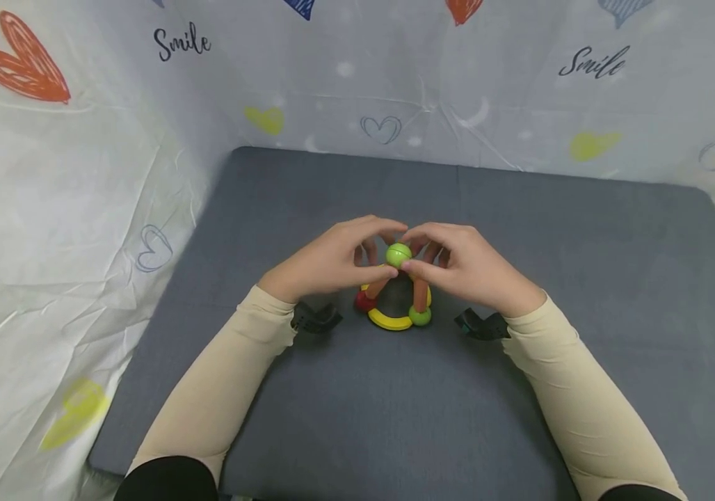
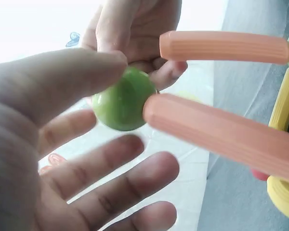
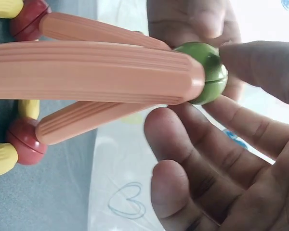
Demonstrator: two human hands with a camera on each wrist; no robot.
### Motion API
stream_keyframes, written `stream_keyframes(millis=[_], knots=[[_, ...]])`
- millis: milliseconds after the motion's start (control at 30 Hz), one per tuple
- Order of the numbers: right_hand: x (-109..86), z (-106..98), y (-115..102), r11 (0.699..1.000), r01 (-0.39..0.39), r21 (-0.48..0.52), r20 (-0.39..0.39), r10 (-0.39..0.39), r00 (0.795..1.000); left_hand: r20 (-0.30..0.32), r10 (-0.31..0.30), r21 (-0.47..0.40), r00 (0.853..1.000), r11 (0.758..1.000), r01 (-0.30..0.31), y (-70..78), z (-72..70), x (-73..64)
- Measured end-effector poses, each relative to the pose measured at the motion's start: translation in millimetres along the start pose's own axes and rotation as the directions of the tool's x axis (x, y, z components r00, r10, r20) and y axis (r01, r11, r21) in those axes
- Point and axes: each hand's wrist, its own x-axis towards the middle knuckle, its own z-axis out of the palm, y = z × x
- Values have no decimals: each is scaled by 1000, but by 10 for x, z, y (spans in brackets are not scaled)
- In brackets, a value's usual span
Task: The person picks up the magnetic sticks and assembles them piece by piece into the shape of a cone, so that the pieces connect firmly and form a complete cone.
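Observation:
A construction-toy frame of balls and rods stands on the table in the head view. Its base joins yellow curved pieces (image 1: 390, 322) with a red ball (image 1: 365, 301) and a lower green ball (image 1: 420, 316). Orange rods (image 1: 420, 295) rise from the base towards a green ball (image 1: 398, 255) at the top. My left hand (image 1: 331, 259) pinches this top ball from the left between thumb and forefinger. From the other side my right hand (image 1: 469, 264) pinches it too. In the left wrist view, one rod (image 2: 221, 132) meets the ball, while the end of another rod (image 2: 226, 46) shows apart from it.
The grey table (image 1: 389, 417) spreads around the toy. White cloth (image 1: 357, 76) printed with hearts and "Smile" hangs behind it and on the left. Dark wrist mounts (image 1: 318, 319) jut out below both hands, close to the tabletop.

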Motion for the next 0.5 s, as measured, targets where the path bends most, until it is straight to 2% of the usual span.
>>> stream_keyframes(millis=[67,133,333,500], knots=[[-22,-13,-3,1000,-25,9,12,25,1000,-15,50,-11,999,999,-50,-11,18,-3],[-49,-27,1,998,-60,24,25,60,998,-26,67,-11,997,998,-67,-20,30,-3],[-188,-48,47,989,-146,14,72,145,987,-43,71,25,997,997,-70,-25,24,-1],[-249,-17,115,989,-148,-20,135,149,979,-41,57,39,998,998,-56,-25,15,-20]])
